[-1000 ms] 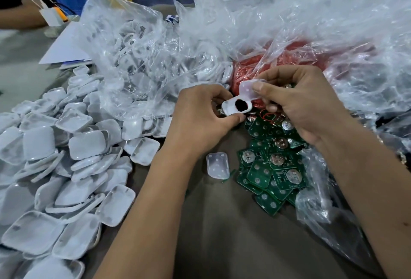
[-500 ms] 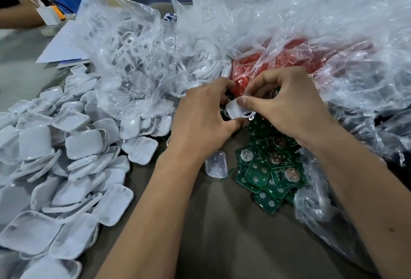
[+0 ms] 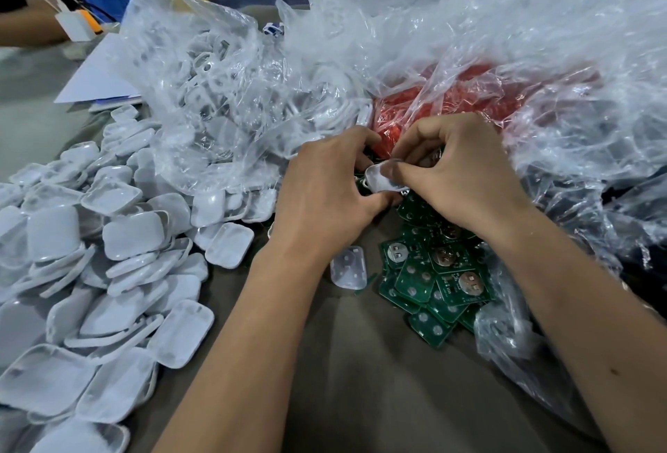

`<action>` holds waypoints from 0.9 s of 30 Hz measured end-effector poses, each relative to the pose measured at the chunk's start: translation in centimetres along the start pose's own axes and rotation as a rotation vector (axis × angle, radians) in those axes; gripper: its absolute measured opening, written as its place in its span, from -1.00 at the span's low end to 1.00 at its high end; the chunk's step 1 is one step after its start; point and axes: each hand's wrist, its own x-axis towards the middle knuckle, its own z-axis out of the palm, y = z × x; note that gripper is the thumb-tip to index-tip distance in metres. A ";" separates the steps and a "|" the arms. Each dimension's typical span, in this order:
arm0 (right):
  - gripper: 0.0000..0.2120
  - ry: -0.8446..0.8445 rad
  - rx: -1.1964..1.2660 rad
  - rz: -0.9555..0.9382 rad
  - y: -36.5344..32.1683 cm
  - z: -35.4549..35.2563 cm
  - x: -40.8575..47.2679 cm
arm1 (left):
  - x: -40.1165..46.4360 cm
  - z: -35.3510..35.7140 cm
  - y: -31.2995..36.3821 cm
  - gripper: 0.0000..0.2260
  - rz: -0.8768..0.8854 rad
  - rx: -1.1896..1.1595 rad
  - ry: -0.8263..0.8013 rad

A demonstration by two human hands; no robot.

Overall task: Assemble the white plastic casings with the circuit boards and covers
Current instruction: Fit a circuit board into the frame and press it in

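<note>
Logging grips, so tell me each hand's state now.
Left hand: fingers curled, holding the white casing.
Right hand: pinching the same casing.

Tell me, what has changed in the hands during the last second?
The right hand has moved the translucent cover onto the white plastic casing held by the left hand, hiding its dark round centre; both hands now pinch it together. The green circuit boards and the loose clear cover stayed in place.
</note>
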 end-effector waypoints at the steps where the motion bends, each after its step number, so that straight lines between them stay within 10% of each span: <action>1: -0.83 0.001 0.001 -0.003 0.0 0.1 0.0 | 0.0 0.0 0.0 -0.51 -0.004 -0.007 0.002; 15: -0.91 0.187 0.091 0.015 0.6 -1.3 0.7 | 0.1 -0.3 -0.3 -0.52 -0.061 -0.103 0.019; 27: -0.89 -0.029 -0.049 -0.115 0.6 -1.0 0.3 | 0.1 -0.4 -0.4 -0.53 -0.038 -0.102 0.029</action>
